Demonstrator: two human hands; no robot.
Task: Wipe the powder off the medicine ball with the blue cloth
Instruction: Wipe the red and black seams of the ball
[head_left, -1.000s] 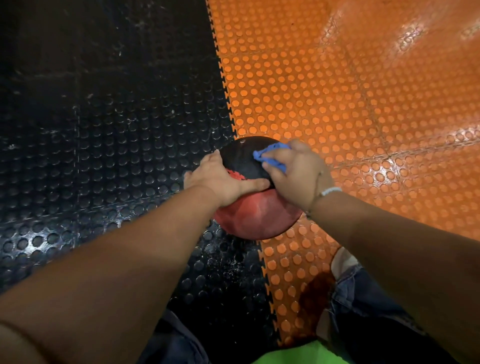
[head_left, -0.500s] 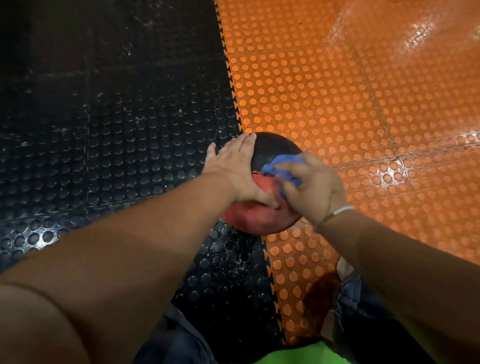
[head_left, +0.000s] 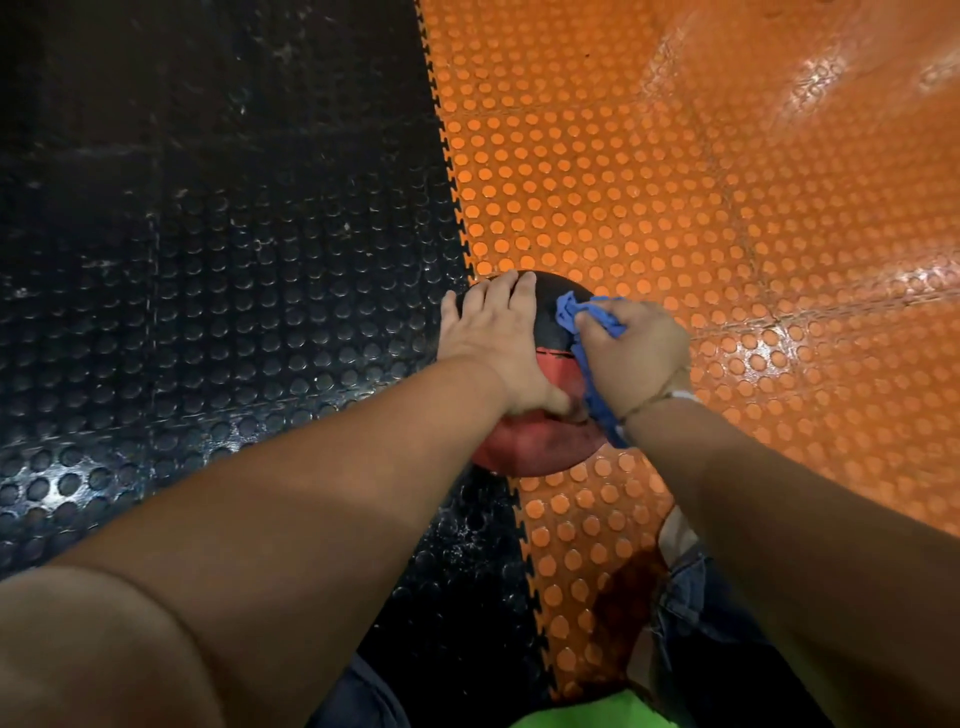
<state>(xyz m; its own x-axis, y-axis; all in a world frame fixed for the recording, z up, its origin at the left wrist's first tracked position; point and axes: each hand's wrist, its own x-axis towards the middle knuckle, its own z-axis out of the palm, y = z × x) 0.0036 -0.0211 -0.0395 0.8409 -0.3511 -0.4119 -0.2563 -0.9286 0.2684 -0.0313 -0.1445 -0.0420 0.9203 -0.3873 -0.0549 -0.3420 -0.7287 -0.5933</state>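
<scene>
- Flooring of studded rubber tiles: black mat (head_left: 208, 260) on the left, orange mat (head_left: 675, 208) on the right, locked together along a toothed seam (head_left: 451, 171) running from the top edge down towards the viewer.
- Glossy glare on the orange studs at upper right; pale specks and scuffs scattered over the black side.
- One medicine ball (head_left: 540, 447), black on the far half and red on the near half, sitting on the floor right across the seam, partly on each colour.
- One blue cloth (head_left: 569, 317), bunched, pressed against the ball's upper right side, with a strip trailing down beneath the wrist.
- Two hands, both on the ball.
- Left hand (head_left: 498, 343): fingers straight and slightly spread, laid flat over the ball's top left, thumb reaching across the red half; grips nothing.
- Right hand (head_left: 634, 353): fingers curled round the cloth, holding it against the ball.
- One pale wristband (head_left: 680, 396) on the right wrist.
- Blue denim (head_left: 696, 613) and a patch of bright green fabric (head_left: 587, 714) at the bottom edge.
</scene>
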